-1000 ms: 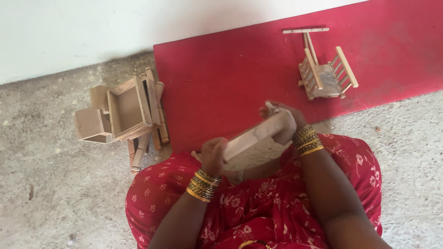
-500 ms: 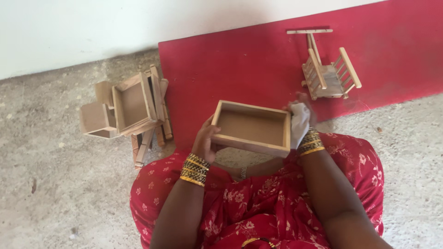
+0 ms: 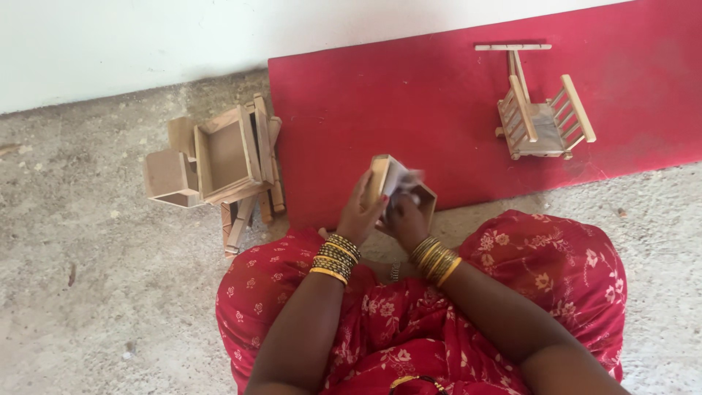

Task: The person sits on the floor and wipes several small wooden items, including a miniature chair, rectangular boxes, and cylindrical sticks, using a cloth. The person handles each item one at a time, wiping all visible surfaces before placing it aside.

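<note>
A small open wooden box [image 3: 380, 178] is held tilted on edge over my lap. My left hand [image 3: 360, 214] grips its left side. My right hand [image 3: 404, 217] reaches into the box with a pale scrap, cloth or paper [image 3: 404, 178]; which one is unclear through blur. Both wrists carry gold bangles.
A red mat [image 3: 409, 95] lies ahead on the concrete floor, with a small wooden swing-chair model [image 3: 541, 110] on its right part. A pile of wooden boxes and slats [image 3: 219, 161] sits on the floor left of the mat. A white wall runs along the top.
The box went from edge-on to flat and open-side up, and now stands tilted on edge. My right hand has moved from its right side to inside it.
</note>
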A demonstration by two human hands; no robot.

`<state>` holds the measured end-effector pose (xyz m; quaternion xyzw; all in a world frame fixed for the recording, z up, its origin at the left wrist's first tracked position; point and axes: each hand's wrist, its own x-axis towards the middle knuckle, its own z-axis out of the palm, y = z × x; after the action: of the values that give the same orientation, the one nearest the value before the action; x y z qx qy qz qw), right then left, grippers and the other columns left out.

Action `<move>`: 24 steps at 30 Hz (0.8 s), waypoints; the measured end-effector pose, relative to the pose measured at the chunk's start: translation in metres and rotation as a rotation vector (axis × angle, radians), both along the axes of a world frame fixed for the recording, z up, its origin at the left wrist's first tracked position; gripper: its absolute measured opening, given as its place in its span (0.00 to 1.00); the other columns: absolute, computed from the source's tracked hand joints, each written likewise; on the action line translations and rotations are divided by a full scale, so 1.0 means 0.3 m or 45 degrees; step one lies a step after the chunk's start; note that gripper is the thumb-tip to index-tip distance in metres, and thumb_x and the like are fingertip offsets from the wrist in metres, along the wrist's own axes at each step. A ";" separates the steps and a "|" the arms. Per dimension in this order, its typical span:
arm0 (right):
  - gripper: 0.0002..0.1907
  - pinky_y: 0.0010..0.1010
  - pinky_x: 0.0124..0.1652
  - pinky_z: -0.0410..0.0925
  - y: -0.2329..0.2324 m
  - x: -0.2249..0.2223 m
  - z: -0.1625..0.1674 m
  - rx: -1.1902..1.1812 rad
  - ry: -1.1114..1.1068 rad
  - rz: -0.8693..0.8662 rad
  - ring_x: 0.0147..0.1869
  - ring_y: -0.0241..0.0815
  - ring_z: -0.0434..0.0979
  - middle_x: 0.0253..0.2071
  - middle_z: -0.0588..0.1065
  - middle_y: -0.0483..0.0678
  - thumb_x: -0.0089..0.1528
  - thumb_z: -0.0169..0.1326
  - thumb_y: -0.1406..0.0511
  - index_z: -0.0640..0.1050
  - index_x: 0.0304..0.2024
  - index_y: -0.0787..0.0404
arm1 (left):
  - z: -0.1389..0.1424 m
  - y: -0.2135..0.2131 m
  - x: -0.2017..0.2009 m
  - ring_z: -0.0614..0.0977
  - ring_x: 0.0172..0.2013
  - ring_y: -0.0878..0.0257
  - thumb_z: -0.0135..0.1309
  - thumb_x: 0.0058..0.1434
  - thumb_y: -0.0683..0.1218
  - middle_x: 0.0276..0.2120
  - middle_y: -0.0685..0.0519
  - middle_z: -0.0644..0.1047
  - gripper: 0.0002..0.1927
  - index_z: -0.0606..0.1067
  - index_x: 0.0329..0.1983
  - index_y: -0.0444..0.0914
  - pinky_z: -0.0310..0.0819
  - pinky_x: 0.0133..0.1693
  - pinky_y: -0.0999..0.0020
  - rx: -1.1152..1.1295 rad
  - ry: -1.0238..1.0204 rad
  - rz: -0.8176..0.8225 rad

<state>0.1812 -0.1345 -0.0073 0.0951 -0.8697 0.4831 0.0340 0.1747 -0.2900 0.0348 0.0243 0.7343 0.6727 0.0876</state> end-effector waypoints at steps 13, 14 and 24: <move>0.17 0.48 0.56 0.71 0.124 -0.064 -0.006 1.072 0.069 0.156 0.55 0.52 0.78 0.42 0.78 0.54 0.60 0.61 0.56 0.79 0.44 0.62 | 0.007 -0.002 0.024 0.68 0.67 0.44 0.53 0.74 0.57 0.73 0.33 0.61 0.39 0.52 0.81 0.42 0.67 0.60 0.53 -0.263 0.291 -0.021; 0.20 0.47 0.54 0.71 0.125 -0.072 -0.006 1.053 -0.021 0.166 0.54 0.53 0.78 0.44 0.78 0.55 0.60 0.61 0.55 0.78 0.48 0.62 | 0.008 -0.004 0.021 0.73 0.62 0.45 0.52 0.70 0.58 0.72 0.35 0.63 0.40 0.52 0.79 0.43 0.72 0.57 0.54 -0.267 0.161 -0.023; 0.16 0.38 0.45 0.77 0.015 -0.022 0.087 -0.102 0.156 0.046 0.49 0.50 0.81 0.50 0.77 0.56 0.60 0.58 0.64 0.80 0.49 0.65 | 0.099 0.012 0.062 0.83 0.55 0.47 0.45 0.66 0.63 0.64 0.37 0.72 0.40 0.52 0.78 0.47 0.78 0.54 0.57 -0.412 0.017 -0.048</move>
<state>0.1746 -0.1301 0.0187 0.1385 -0.8441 0.5114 0.0821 0.1934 -0.2864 0.0644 0.0282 0.8332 0.5435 0.0979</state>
